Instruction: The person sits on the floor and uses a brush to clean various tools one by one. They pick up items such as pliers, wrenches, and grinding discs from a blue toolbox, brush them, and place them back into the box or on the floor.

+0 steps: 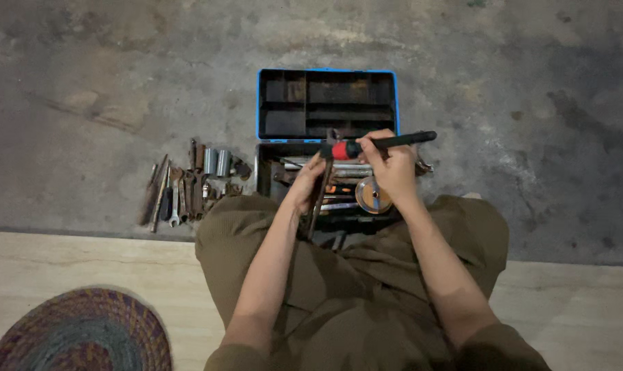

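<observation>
An open toolbox with a blue-rimmed lid stands on the concrete floor in front of my knees. My right hand grips a long black tool with a red collar, held level above the box. My left hand holds a long rusty metal tool that slants down toward my lap. Inside the box lie metal tools and a round disc, partly hidden by my hands.
A row of rusty wrenches, screwdrivers and two metal sockets lies on the floor left of the box. A pale tiled step runs under my legs, and a round woven mat sits at the lower left.
</observation>
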